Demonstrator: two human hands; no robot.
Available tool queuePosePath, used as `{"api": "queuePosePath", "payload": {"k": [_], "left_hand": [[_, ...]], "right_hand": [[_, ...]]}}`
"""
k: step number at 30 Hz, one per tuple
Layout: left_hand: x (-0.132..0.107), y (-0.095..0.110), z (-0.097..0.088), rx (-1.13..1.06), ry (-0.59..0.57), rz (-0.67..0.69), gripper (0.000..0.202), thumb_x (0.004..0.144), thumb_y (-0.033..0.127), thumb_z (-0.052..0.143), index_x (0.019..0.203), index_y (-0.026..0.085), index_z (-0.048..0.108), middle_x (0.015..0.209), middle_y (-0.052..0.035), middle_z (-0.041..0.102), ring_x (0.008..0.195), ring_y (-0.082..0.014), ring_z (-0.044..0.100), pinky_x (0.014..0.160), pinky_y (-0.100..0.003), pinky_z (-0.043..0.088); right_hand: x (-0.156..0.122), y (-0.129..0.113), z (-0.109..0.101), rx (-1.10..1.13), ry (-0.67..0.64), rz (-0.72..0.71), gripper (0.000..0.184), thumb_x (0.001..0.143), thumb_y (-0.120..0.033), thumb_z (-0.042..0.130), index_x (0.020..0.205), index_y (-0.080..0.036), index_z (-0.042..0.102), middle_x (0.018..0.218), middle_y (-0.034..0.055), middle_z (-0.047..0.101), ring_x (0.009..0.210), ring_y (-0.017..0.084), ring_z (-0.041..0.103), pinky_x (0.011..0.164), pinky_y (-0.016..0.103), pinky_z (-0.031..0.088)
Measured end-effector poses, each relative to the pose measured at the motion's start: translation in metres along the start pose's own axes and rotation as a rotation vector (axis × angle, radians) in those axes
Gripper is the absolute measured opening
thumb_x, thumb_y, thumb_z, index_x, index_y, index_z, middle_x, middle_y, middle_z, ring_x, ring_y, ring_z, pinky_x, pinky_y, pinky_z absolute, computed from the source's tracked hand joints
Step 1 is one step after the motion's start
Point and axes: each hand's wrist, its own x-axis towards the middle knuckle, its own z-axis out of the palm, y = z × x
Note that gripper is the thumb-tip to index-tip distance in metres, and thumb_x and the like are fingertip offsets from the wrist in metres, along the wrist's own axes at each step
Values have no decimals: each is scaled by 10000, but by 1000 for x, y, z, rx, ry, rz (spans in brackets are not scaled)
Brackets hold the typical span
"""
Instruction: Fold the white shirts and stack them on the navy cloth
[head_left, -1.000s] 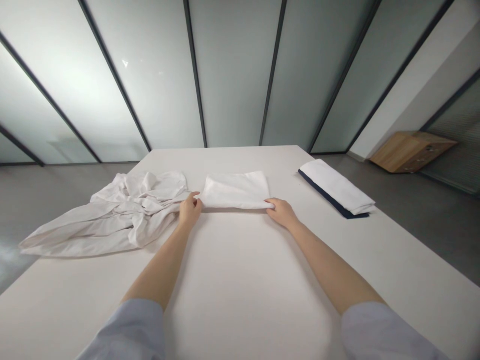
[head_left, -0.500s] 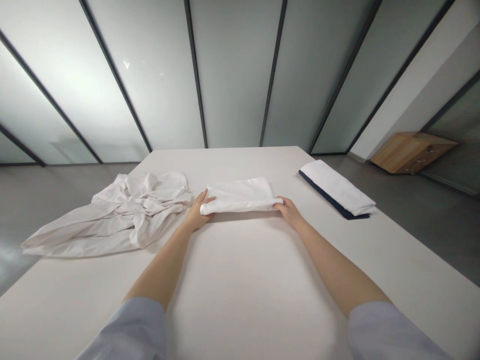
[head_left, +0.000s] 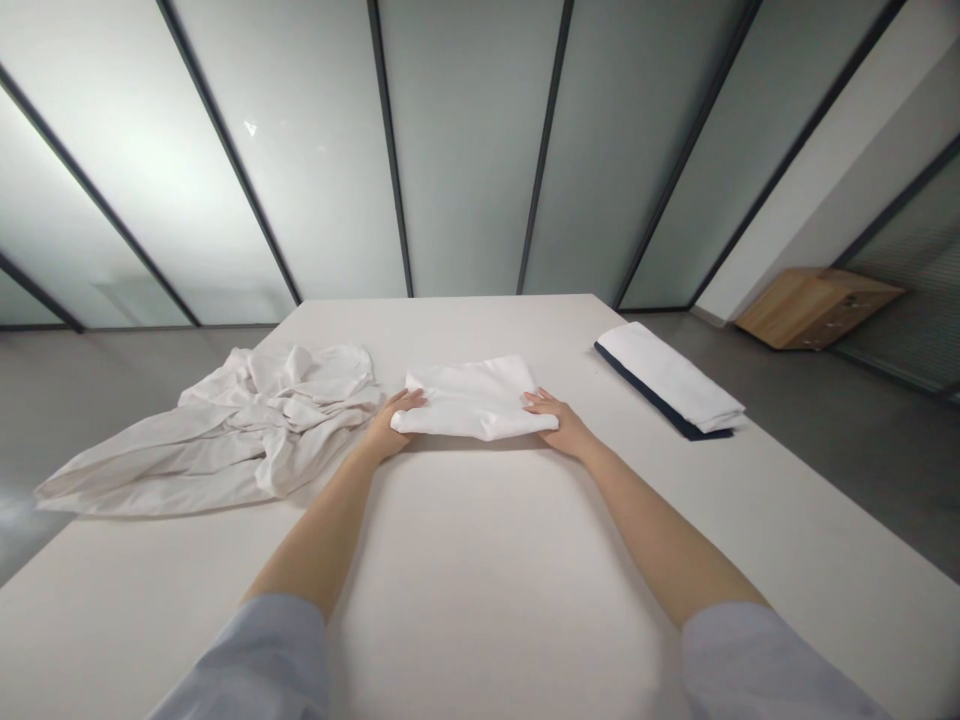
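A folded white cloth (head_left: 472,395), perhaps a garment, lies on the table straight ahead, its near edge thick, rounded and slightly raised. My left hand (head_left: 391,424) grips the near left corner, fingers on top and the thumb side hidden. At the opposite corner, my right hand (head_left: 562,424) holds the same edge with its fingertips resting over the upper layer. A small sag shows in the near edge between the two hands.
A crumpled heap of white fabric (head_left: 285,425) spreads over the table's left side and past its edge. On the right lies a folded white cloth (head_left: 667,370) over a dark navy one (head_left: 645,390). A wooden cabinet (head_left: 802,305) stands beyond the white table (head_left: 495,570).
The cloth's near edge has come slightly closer to me and now dips in the middle. My right-hand fingers have shifted further over its top; my left hand has moved slightly left.
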Motion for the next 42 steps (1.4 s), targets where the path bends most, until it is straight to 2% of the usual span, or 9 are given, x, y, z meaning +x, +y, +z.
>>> {"api": "queuePosePath", "payload": {"k": [2, 6, 16, 20, 23, 25, 29, 36, 42], "left_hand": [[-1, 2, 1, -8, -11, -10, 356, 707, 221, 584, 1044, 178, 692, 1236, -85, 656, 1264, -272, 508, 1110, -430, 358], [0, 1, 8, -107, 68, -250, 354, 754, 297, 540, 1047, 156, 678, 1077, -95, 717, 1055, -274, 633, 939, -401, 491], [9, 5, 9, 77, 148, -436, 454, 893, 487, 346, 916, 142, 640, 908, -118, 712, 882, -282, 654, 748, -356, 488], [9, 11, 11, 194, 199, -493, 392, 886, 410, 415, 1087, 129, 600, 828, -115, 691, 867, -284, 661, 754, -357, 486], [8, 14, 14, 243, 261, -467, 553, 845, 289, 470, 1360, 94, 427, 849, -95, 677, 889, -272, 660, 804, -372, 495], [7, 16, 15, 294, 288, -390, 643, 812, 203, 476, 1439, 122, 357, 1038, -127, 660, 988, -268, 636, 877, -391, 486], [7, 15, 17, 396, 172, -194, 539, 777, 99, 462, 1286, 227, 584, 1408, -112, 493, 1278, -295, 461, 1063, -443, 370], [3, 12, 20, 356, -10, -255, 427, 937, 328, 378, 1301, 215, 571, 1463, -107, 454, 1334, -285, 424, 1102, -482, 299], [0, 19, 19, 387, 191, -311, 663, 840, 520, 555, 1356, 112, 473, 1471, -215, 394, 1332, -363, 395, 1078, -489, 329]], "right_hand": [[0, -3, -2, 47, 29, 30, 282, 744, -256, 620, 1004, -220, 722, 1200, 55, 676, 1252, 248, 524, 1056, 417, 394], [1, -10, -5, 106, 86, 214, 243, 783, -315, 530, 870, -194, 721, 920, 35, 736, 950, 261, 656, 852, 364, 499], [7, -21, 2, 19, 159, 361, 291, 844, -478, 424, 744, -222, 521, 618, -31, 565, 606, 163, 529, 557, 251, 374], [10, -18, 7, -85, 156, 394, 247, 851, -427, 455, 839, -212, 577, 690, -1, 626, 663, 174, 577, 591, 252, 404], [10, -16, 10, -190, 195, 366, 322, 856, -400, 491, 1066, -185, 607, 885, 66, 679, 794, 208, 620, 709, 301, 468], [9, -15, 11, -248, 238, 271, 440, 854, -379, 514, 1245, -180, 550, 1124, 124, 648, 993, 251, 612, 855, 373, 477], [10, -12, 13, -322, 150, 54, 458, 878, -245, 458, 1328, -214, 531, 1437, 105, 467, 1327, 250, 417, 1082, 435, 355], [9, -21, 13, -360, -40, 75, 387, 937, -271, 404, 1268, -228, 602, 1405, 60, 526, 1290, 207, 475, 1081, 389, 359], [7, -42, 3, -483, -5, 88, 285, 889, -353, 512, 1058, -208, 690, 1209, 92, 654, 1161, 270, 536, 1013, 427, 355]]}}
